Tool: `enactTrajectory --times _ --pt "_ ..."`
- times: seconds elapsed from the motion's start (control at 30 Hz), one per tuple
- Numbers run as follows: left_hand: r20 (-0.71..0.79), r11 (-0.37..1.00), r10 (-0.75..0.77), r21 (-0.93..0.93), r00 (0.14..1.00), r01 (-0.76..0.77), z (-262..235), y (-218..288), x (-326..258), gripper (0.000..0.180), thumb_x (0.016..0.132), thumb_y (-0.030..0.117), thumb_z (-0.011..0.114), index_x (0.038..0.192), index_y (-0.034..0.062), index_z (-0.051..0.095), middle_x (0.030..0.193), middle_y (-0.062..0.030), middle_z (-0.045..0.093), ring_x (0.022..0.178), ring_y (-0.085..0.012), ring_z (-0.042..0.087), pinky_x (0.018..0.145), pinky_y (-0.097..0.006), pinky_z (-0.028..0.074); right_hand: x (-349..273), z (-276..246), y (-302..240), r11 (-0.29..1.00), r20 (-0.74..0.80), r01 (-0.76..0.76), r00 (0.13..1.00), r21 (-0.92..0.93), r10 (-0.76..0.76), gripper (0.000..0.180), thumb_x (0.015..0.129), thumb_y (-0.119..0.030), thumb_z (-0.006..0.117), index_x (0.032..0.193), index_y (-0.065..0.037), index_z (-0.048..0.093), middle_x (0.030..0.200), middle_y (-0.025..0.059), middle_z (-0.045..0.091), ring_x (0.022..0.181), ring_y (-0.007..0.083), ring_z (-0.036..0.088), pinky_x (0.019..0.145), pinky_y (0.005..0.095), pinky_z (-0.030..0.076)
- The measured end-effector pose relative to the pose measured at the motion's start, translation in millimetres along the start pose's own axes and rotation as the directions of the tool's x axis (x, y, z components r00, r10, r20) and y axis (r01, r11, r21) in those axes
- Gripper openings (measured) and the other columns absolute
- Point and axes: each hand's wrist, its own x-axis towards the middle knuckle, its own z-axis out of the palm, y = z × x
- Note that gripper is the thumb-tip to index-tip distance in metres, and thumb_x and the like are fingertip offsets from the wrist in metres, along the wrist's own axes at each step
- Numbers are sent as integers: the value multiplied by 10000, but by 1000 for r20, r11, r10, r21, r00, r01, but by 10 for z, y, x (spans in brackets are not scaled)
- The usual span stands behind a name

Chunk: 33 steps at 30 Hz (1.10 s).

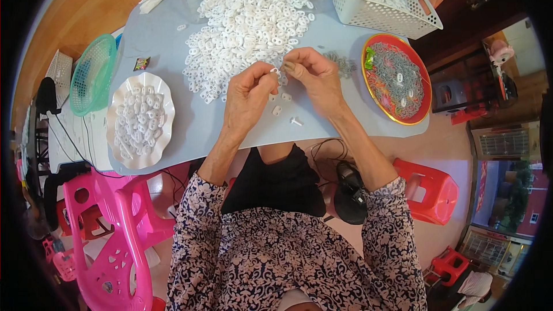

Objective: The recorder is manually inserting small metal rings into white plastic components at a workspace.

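Near the front of the pale blue table, my left hand [247,97] pinches a small white plastic piece [276,71] between thumb and fingertips. Close beside it, my right hand [315,78] is closed in a pinch; whatever lies between its fingertips is too small to make out. Behind both hands spreads a big heap of white oval pieces with holes [247,23]. A few loose white pieces [277,110] and a small white T-shaped part [296,121] lie just in front of my hands. Next to my right hand is a small pile of grey bits [341,64].
On the left stands a white scalloped dish [117,152] of white pieces, with a small dark packet [141,64] behind it. A red gold-rimmed tray [425,89] of grey bits is on the right. A white perforated basket [368,14] stands far right. A pink chair [109,247] is left.
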Motion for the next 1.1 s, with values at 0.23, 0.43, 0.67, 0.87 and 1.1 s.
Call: enactTrajectory --times 0.23,0.43,0.67,0.87,1.1 --pt "-17 999 42 4 999 -42 -5 -34 -15 132 874 101 519 818 11 597 642 27 535 614 -24 478 542 -185 362 -40 130 46 999 -70 17 997 40 -14 183 861 -62 632 1035 -10 611 888 10 640 812 56 576 741 202 471" --pt "-29 999 35 25 999 -34 1 -7 -41 131 878 103 522 830 4 593 651 20 539 628 -29 479 559 -192 376 -56 150 34 1000 -101 -6 995 21 8 151 861 -67 631 998 -8 615 870 16 634 782 71 570 731 211 460" --pt "-2 1000 10 -5 1000 -10 -7 72 -39 129 874 106 531 829 5 597 659 26 540 632 -33 480 564 -192 375 -49 113 7 999 -28 -43 999 -22 42 129 876 -118 623 897 9 631 784 6 608 702 72 524 669 206 438" --pt "54 998 -41 -34 998 43 -17 33 -19 122 851 91 535 795 5 602 647 25 541 629 -35 478 570 -193 372 -69 141 -11 998 -56 -11 998 -54 8 132 891 -108 604 845 15 618 742 6 607 686 50 525 633 195 438" --pt "36 999 -31 -32 999 32 -60 34 -22 138 839 101 519 777 2 592 634 12 537 610 -50 475 560 -205 374 -48 135 -39 999 77 22 997 -47 -18 96 903 -76 572 898 13 606 793 9 599 712 65 538 672 197 445"
